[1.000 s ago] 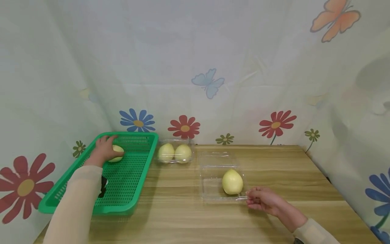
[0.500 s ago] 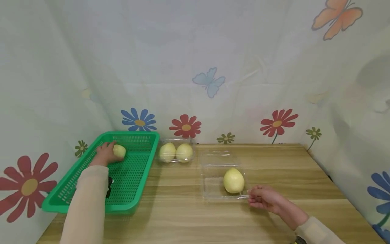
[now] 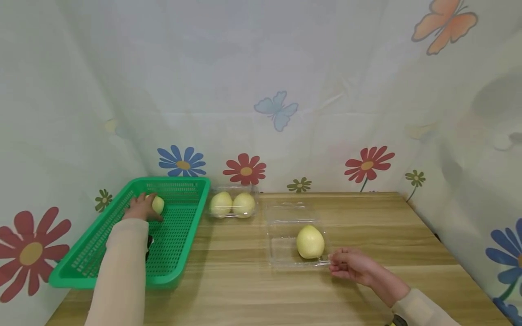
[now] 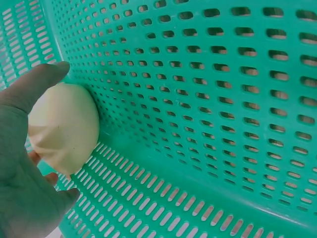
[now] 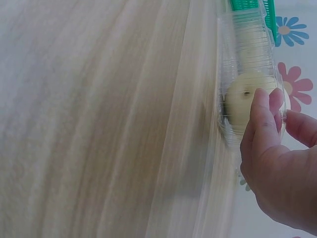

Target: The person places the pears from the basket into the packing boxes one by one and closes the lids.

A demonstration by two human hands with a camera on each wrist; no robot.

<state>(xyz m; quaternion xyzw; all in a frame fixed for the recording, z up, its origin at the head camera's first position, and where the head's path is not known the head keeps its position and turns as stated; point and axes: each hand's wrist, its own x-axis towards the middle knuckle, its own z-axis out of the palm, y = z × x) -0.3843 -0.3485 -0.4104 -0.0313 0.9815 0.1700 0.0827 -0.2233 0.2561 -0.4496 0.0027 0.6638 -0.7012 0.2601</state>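
Inside the green basket [image 3: 185,262], at its far left, my left hand [image 3: 142,208] is spread over a pale yellow pear [image 3: 157,205]. In the left wrist view the thumb [image 4: 42,82] stretches straight above the pear [image 4: 69,124] and the other fingers lie below it, partly hidden. My right hand [image 3: 352,265] pinches the near right edge of a clear plastic box [image 3: 281,249], thumb on one side and fingers on the other. That box lies with its lid folded back, and one pear [image 3: 310,242] sits in its right half.
A second clear plastic box [image 3: 232,213] with two pears stands beside the basket at the table's back edge. A dark wrist strap [image 3: 397,320] shows below the right sleeve. Flowered sheeting [image 3: 277,149] hangs behind the wooden table [image 3: 244,290] and at both sides.
My left hand has shifted slightly around the pear in the basket, its fingers now more spread over it. The right hand keeps its pinch on the box's edge.
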